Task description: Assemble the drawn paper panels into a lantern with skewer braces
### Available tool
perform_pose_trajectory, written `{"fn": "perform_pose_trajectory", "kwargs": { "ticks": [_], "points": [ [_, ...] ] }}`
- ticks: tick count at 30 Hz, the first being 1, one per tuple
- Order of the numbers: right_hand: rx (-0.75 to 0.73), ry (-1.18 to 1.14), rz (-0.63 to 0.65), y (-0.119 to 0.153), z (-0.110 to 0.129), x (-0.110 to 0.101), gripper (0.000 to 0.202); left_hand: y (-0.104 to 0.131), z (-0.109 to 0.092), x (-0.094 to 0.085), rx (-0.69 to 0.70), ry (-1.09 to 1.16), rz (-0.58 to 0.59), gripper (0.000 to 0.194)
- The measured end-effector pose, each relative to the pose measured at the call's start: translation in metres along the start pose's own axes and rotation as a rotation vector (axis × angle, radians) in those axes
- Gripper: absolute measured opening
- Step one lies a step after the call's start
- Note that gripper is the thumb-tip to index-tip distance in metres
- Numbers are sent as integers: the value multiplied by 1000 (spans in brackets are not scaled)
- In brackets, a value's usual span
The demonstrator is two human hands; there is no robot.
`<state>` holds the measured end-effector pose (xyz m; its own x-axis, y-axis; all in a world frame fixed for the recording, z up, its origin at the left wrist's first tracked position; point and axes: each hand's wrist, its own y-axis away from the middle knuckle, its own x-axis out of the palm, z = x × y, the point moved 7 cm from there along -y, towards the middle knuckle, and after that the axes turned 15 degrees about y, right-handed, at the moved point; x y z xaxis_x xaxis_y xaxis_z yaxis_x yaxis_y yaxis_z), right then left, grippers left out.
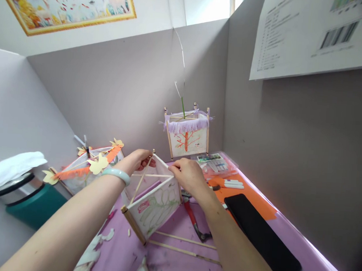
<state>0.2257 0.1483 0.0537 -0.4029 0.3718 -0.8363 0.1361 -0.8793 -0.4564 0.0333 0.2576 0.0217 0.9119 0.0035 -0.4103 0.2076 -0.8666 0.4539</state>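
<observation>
A square paper lantern point(157, 210) with wooden corner posts and crossed sticks over its open top stands tilted on the purple table cover. Its near panel carries a pink flower and green leaf drawing. My left hand point(142, 159), below a pale bangle, is closed at the far corner post, its fingers partly hidden. At the right-hand corner, my right hand point(188, 175) pinches the top edge of the lantern. A purple strip point(148, 190) shows inside the frame. Just right of the lantern, red-handled pliers point(193, 219) lie partly behind my right forearm.
Behind stands a purple-fringed lantern point(187, 140) with a wire. At left are an orange-trimmed lantern point(76, 172) and a green bottle point(36, 204). Thin sticks point(179, 249) lie in front; a black phone point(261, 234) and orange sheet point(257, 202) lie right. Grey partitions point(125, 86) enclose the table.
</observation>
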Motion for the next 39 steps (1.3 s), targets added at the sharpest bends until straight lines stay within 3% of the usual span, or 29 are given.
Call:
{"fn": "perform_pose_trajectory", "kwargs": {
  "ticks": [10, 15, 20, 25, 27, 30, 34, 39],
  "points": [
    [3, -7, 23, 1, 0, -2, 29, 18, -12, -9, 139, 263, -69, 33],
    [19, -16, 38, 1, 1, -1, 27, 34, -31, -26, 329, 415, -116, 25],
    [45, -19, -23, 6, -3, -10, 26, 93, -52, -53, 614, 534, -74, 26],
    [67, -181, -198, 17, 4, -36, 26, 158, -50, -80, 834, 526, -116, 26],
    [14, -428, -87, 24, 22, -37, 32, 169, -43, -85, 857, 500, -157, 27],
    [-120, -772, 234, 42, 65, -31, 35, 179, -34, -84, 909, 460, -168, 29],
    [-206, -892, 454, 66, 107, -27, 22, 190, -26, -77, 985, 404, -135, 32],
    [-196, -947, 646, 83, 129, -14, 17, 202, -20, -79, 1000, 430, -132, 32]
  ]
}}
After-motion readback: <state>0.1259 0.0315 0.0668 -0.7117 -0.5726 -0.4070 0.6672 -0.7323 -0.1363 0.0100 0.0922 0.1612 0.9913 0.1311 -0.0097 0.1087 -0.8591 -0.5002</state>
